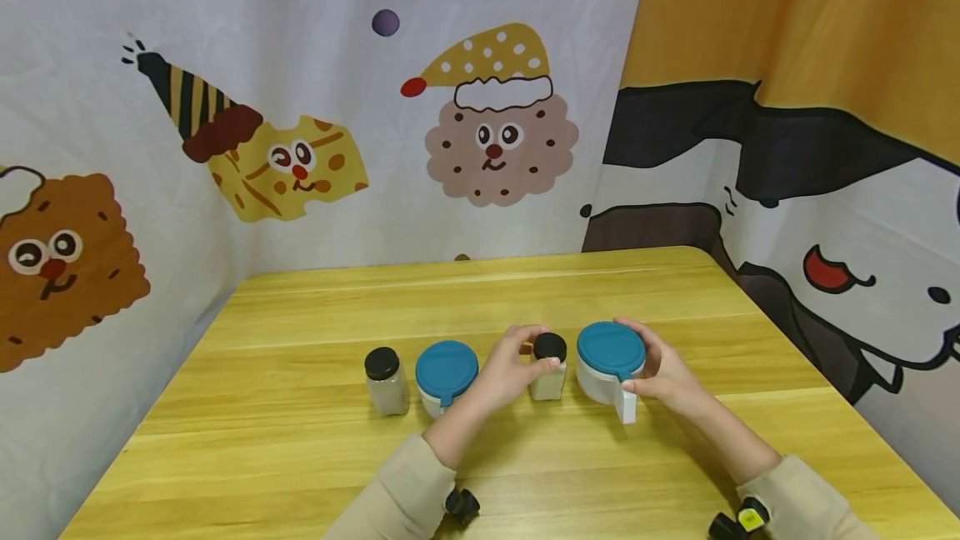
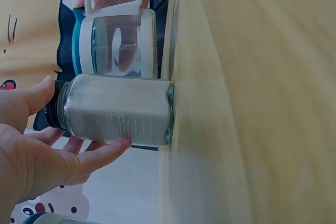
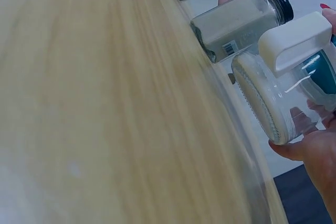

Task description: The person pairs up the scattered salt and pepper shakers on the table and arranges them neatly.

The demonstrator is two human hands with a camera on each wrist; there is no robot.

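Note:
My left hand [image 1: 510,369] grips a square glass jar with a black lid [image 1: 548,377] between thumb and fingers, near its top. In the left wrist view this jar [image 2: 118,109] is filled with something pale and its base meets the tabletop. To its right, my right hand [image 1: 667,373] holds a clear glass canister with a blue lid and white handle [image 1: 606,361], fingers round its side and thumb by the handle. A gap shows under the canister [image 3: 278,98] in the right wrist view, so it appears slightly raised.
Left of my left hand stand a second blue-lidded canister [image 1: 447,369], partly hidden by my wrist, and another black-lidded jar [image 1: 387,386]. All are on a wooden table [image 1: 300,457]. A curtain with cartoon prints [image 1: 315,40] hangs behind and at the sides.

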